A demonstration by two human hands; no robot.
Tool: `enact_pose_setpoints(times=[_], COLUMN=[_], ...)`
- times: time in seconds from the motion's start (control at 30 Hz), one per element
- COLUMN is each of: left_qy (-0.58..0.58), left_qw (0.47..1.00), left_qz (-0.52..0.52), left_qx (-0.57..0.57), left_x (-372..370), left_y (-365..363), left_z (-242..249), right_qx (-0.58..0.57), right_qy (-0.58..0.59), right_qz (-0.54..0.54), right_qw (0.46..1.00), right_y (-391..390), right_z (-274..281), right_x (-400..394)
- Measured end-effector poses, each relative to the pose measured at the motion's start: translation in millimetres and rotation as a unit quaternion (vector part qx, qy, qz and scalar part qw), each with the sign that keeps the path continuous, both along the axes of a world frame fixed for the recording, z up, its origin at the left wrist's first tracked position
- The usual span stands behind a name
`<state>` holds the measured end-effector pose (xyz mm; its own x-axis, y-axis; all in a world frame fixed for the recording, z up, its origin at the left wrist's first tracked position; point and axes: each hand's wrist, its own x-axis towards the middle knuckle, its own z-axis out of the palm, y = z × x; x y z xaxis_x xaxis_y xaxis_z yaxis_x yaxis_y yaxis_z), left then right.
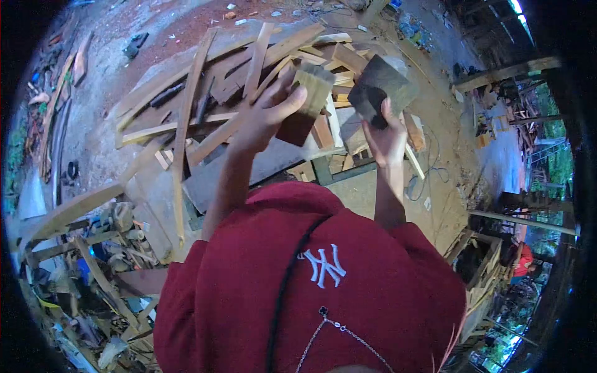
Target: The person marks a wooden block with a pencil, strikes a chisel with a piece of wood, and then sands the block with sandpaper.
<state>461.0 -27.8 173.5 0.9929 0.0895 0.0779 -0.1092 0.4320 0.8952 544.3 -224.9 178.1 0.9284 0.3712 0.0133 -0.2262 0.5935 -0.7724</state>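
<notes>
My left hand (pixel 273 115) is closed around a wooden block (pixel 309 93), thumb on its near face. The block has a lighter, yellowish upper part and a dark brown lower part. To the right, my right hand (pixel 387 138) grips a dark, squarish wooden block (pixel 388 84) by its lower edge, with the thumb lying on its face. Both blocks are held up and apart from each other, above a heap of wood. The fingers behind the blocks are mostly hidden.
Long wooden planks (pixel 193 105) and offcuts lie piled beneath my hands, partly over a dark flat surface (pixel 233 177). A cable (pixel 438 168) runs over the ground at right. Clutter (pixel 118 230) fills the lower left. A person in red (pixel 523 260) is far right.
</notes>
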Motion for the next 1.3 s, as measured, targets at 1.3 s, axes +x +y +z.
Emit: enact_pose_setpoints(times=[1.3], left_qy=[0.093], left_qw=[0.952], left_qz=[0.15], left_qx=[0.252], left_x=[-4], left_y=[9], left_z=[-205], right_qx=[-0.502], right_qy=[-0.522], right_qz=[0.168], right_qw=[0.669], right_y=[31], right_z=[-121], right_x=[-10])
